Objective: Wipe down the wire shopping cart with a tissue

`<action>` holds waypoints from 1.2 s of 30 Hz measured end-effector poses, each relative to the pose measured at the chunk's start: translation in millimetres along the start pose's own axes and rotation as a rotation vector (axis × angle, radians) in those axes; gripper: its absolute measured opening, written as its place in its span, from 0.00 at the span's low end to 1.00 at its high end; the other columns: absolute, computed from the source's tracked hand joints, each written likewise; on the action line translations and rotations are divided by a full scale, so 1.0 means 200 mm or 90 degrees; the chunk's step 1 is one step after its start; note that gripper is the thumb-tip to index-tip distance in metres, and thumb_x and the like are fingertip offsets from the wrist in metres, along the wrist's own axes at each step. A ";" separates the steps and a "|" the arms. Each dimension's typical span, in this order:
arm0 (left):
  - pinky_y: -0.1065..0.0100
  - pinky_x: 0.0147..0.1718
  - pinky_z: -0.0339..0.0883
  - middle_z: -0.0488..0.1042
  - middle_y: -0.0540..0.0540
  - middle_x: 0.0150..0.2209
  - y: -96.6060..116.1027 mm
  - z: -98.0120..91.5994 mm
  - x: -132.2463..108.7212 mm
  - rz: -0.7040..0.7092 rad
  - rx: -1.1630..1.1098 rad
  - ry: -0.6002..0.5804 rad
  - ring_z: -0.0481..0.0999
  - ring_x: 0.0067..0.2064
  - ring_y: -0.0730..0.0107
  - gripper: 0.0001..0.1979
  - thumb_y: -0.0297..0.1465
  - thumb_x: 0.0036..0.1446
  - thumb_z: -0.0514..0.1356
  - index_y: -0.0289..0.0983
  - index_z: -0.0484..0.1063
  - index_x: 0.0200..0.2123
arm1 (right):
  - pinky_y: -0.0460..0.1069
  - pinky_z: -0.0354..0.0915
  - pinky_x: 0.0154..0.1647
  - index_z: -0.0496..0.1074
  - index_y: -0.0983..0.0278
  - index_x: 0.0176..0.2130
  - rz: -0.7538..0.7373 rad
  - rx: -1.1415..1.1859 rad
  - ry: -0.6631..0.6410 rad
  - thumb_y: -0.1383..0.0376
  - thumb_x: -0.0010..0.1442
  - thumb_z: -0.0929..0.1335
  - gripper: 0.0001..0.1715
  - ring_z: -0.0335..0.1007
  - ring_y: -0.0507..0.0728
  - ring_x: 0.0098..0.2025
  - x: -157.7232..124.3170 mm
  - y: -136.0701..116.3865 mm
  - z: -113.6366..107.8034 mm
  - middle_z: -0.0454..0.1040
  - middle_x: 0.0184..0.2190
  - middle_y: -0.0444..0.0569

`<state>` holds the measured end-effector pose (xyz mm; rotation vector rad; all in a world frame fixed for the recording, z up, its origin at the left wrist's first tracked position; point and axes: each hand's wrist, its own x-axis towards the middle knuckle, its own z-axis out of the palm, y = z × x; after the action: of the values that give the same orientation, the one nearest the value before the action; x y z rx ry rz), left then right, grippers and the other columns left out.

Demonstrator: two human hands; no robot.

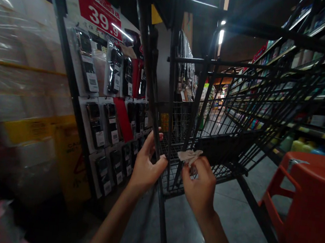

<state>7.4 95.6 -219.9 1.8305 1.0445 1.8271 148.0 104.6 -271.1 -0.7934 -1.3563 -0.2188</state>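
R hand (pixel 200 188) w/ prob. tissue (pixel 188 155), nr cart (pixel 224 145)

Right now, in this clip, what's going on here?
A person is working at a dark shopping cart. The left hand curves around its frame tube, though how firmly is unclear. The right hand pinches a crumpled pale cloth close to the cart's wire side. Packages hang on the left; an orange stool stands on the right.
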 end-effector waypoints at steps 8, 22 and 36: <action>0.55 0.62 0.60 0.66 0.41 0.61 0.00 0.00 0.00 0.002 0.016 -0.004 0.66 0.63 0.57 0.38 0.31 0.47 0.60 0.39 0.58 0.63 | 0.47 0.64 0.28 0.66 0.61 0.33 0.123 0.045 -0.015 0.73 0.53 0.65 0.07 0.67 0.53 0.27 -0.06 -0.06 -0.05 0.69 0.25 0.42; 0.56 0.62 0.60 0.66 0.43 0.61 -0.02 -0.01 0.00 0.022 0.022 -0.021 0.66 0.63 0.58 0.38 0.30 0.46 0.60 0.42 0.58 0.63 | 0.47 0.70 0.34 0.72 0.62 0.34 0.049 0.160 -0.020 0.76 0.58 0.64 0.11 0.71 0.53 0.33 0.03 -0.23 0.07 0.71 0.30 0.46; 0.54 0.62 0.60 0.65 0.42 0.62 0.00 -0.02 -0.01 0.019 0.027 -0.027 0.66 0.62 0.56 0.37 0.32 0.48 0.60 0.41 0.57 0.64 | 0.48 0.67 0.30 0.73 0.63 0.28 0.047 -0.052 -0.240 0.74 0.60 0.61 0.16 0.73 0.56 0.30 -0.12 -0.10 0.06 0.76 0.29 0.53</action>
<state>4.4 93.6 -221.1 1.9113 1.0542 1.7883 122.6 90.7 -285.2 -0.9857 -1.6766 -0.0676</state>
